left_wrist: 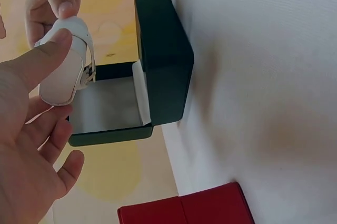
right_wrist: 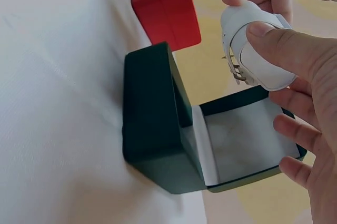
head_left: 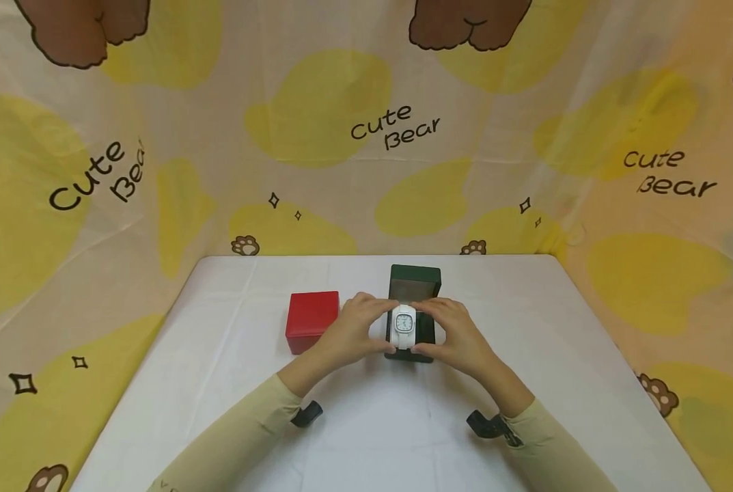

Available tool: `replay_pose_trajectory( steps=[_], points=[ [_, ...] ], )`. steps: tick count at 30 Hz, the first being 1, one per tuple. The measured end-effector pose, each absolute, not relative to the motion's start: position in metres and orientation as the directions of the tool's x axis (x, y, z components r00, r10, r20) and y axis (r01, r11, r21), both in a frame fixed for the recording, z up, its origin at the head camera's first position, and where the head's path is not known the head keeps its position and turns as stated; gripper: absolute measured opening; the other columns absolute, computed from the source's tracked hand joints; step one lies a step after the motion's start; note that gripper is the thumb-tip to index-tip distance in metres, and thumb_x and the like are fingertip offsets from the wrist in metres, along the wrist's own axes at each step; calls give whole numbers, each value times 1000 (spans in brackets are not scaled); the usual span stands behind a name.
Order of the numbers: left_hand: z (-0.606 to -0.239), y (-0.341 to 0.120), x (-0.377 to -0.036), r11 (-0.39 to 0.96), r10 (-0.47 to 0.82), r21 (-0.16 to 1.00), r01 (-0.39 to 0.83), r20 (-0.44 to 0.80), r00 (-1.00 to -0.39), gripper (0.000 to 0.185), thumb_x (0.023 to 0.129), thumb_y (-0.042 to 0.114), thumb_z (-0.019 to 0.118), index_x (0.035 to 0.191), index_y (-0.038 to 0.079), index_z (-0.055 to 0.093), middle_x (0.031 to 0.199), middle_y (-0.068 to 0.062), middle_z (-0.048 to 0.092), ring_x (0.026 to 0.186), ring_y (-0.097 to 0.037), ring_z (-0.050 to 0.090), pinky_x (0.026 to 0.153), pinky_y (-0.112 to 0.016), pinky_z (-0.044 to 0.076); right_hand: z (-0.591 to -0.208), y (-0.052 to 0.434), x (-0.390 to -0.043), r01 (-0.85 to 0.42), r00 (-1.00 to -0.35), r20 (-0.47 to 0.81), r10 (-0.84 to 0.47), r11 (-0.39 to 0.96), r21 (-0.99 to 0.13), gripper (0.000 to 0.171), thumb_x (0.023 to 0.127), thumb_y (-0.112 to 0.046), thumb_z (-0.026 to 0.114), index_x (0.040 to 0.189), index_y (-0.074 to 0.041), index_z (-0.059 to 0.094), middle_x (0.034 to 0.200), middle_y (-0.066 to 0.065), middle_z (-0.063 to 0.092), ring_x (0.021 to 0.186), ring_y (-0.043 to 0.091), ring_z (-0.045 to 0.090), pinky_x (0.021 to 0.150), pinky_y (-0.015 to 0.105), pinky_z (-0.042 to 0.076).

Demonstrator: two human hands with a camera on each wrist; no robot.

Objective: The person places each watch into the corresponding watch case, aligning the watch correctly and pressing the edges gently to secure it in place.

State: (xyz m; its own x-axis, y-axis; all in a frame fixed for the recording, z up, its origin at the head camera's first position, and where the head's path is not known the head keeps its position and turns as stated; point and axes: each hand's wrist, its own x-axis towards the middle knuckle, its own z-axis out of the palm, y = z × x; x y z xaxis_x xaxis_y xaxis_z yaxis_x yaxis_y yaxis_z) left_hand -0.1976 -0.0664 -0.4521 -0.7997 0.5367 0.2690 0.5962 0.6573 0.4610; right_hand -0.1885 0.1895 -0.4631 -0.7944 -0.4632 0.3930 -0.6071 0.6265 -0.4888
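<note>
White wristwatch (head_left: 404, 326) on a white pillow: held above the open dark green watch box (head_left: 412, 287), between both hands. In the head view its strap ends and the box's interior are hidden behind the watch and hands; the dial markings are too small to read.

Left hand (head_left: 349, 332): thumb and fingers (left_wrist: 51, 58) pinch the pillow's left side; the forearm is cut off at the bottom edge.

Right hand (head_left: 458, 336): thumb and fingers (right_wrist: 279, 45) clamp the pillow's right side, with the lower fingers spread beside the box's rim.

Box: lid raised upright at the far side, pale lining visible in both wrist views, cavity holding nothing. It stands on the white desk (head_left: 587, 383), near mid-width.

Red box (head_left: 312, 321): closed, just left of the green box, apart from it, partly covered by the left hand.

Desk edges: the far edge meets a bear-print cloth backdrop (head_left: 366, 137); bare surface lies to the right of the green box, to the left of the red box, and toward the person in front.
</note>
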Motion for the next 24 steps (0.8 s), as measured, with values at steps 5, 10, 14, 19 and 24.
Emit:
replay_pose_trajectory(
  steps=[5, 10, 14, 19, 24],
  points=[
    [-455, -60, -201, 659, 540, 462, 594, 259, -801, 81, 76, 35, 92, 147, 20, 56, 139, 2, 64, 122, -17, 50, 103, -43, 43, -467, 193, -191, -605, -796, 400, -455, 633, -483, 78, 73, -31, 94, 142, -18, 60, 130, 2, 68, 129, 28, 53, 112, 56, 33],
    [-459, -57, -203, 657, 526, 500, 564, 232, -818, 81, 75, 35, 93, 147, 21, 56, 136, 0, 65, 121, -17, 50, 102, -43, 43, -470, 195, -191, -608, -793, 398, -462, 640, -470, 77, 72, -30, 95, 140, -17, 61, 127, 6, 70, 125, 30, 56, 108, 58, 37],
    [-462, -54, -204, 649, 517, 533, 543, 214, -828, 81, 75, 33, 93, 146, 19, 57, 134, -4, 66, 119, -18, 50, 100, -42, 45, -470, 197, -190, -582, -813, 365, -454, 655, -481, 77, 73, -32, 94, 141, -18, 61, 129, 5, 69, 126, 32, 55, 106, 59, 40],
    [-465, -51, -208, 652, 515, 551, 522, 184, -837, 80, 75, 34, 93, 145, 19, 57, 132, -4, 66, 119, -17, 50, 97, -40, 48, -470, 200, -191, -541, -841, 319, -437, 680, -495, 76, 74, -34, 93, 141, -18, 61, 133, 5, 66, 128, 33, 53, 105, 60, 42],
    [-466, -47, -212, 641, 508, 587, 495, 159, -847, 78, 76, 31, 93, 144, 19, 58, 131, -5, 66, 121, -19, 50, 96, -41, 49, -471, 202, -195, -532, -847, 301, -438, 696, -483, 76, 75, -34, 93, 142, -17, 61, 132, 6, 66, 128, 33, 54, 105, 58, 43]
  ],
)
